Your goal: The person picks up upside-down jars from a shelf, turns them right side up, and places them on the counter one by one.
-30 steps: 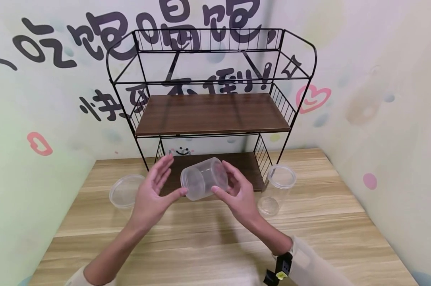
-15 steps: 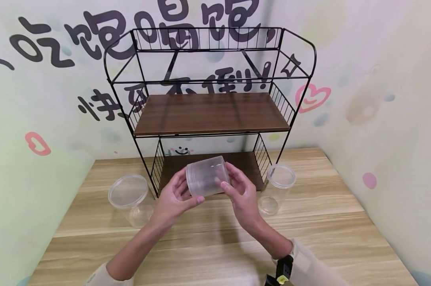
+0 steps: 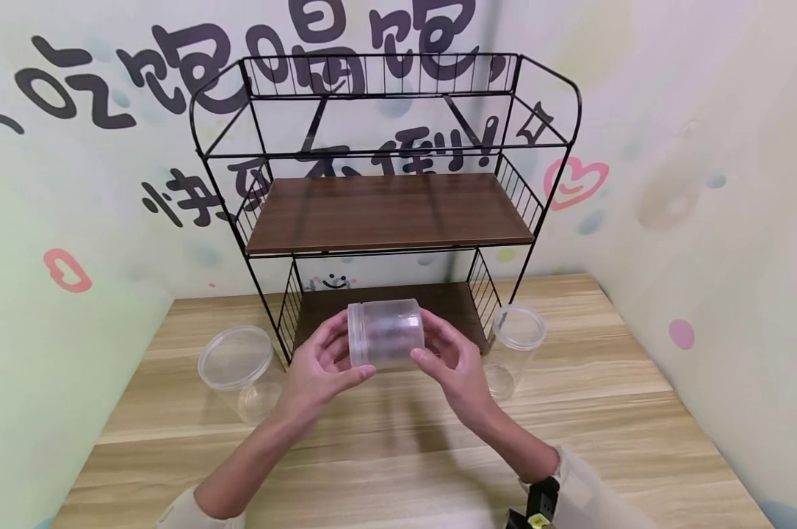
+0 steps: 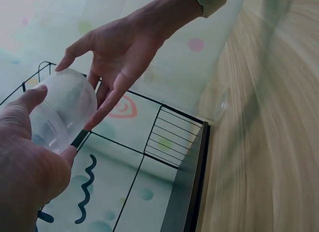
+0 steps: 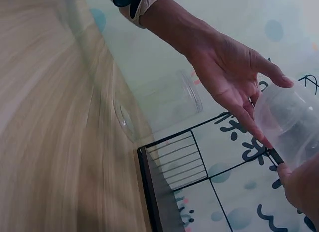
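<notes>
A clear plastic jar lies sideways in the air between both hands, in front of the lower shelf. My left hand grips its ridged end, thumb along the near side and fingers behind. At the opposite end my right hand holds the jar with thumb in front and fingers behind. The left wrist view has the jar between the near left hand and the right hand. In the right wrist view, the left hand touches the jar, and part of the right hand shows below.
Two more clear jars stand upright on the wooden table: a wide one at left and a narrower one at right. A black wire rack with a brown upper shelf and lower shelf stands behind, against the wall.
My left hand has moved right from beside the jar and taken hold of its ridged end. The jar has turned from slanted to nearly level, still held by my right hand.
</notes>
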{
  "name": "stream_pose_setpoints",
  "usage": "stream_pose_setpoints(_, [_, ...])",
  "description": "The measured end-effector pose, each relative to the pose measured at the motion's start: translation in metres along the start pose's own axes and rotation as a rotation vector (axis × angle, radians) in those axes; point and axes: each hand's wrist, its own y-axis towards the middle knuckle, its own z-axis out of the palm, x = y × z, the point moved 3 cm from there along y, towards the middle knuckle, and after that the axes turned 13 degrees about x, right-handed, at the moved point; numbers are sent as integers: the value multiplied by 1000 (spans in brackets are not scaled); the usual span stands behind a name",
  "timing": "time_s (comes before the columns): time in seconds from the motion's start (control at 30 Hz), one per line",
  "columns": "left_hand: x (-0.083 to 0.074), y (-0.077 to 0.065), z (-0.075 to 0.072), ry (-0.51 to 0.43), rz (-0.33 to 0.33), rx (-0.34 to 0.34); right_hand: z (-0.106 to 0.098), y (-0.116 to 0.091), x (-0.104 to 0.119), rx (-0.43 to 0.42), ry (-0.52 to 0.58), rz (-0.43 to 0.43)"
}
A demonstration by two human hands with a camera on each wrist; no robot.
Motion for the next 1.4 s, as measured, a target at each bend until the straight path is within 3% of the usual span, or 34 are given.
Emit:
stream_pose_setpoints(0.23, [-8,0,-8,139,-10,17,-12,0,15,88,-179,-5])
stream_pose_setpoints(0.4, [-8,-1,-15,208,-92,16,-24,0,32,80,-328,-84])
stream_pose_setpoints(0.6, [-5,-2,-19,340,-187,12,-41,1,50,4,-478,-194])
stream_pose_setpoints(0.87, [-1,0,-24,498,-167,47,-67,3,80,-145,-569,-284])
stream_pose_setpoints(1.0, [4,1,-26,572,-150,56,-82,5,94,-235,-636,-288])
stream_pose_setpoints(1.17, [12,4,-27,756,-110,65,-99,11,106,-330,-714,-256])
stream_pose_setpoints(1.4, [20,6,-27,962,-91,111,-120,25,109,-366,-737,-140])
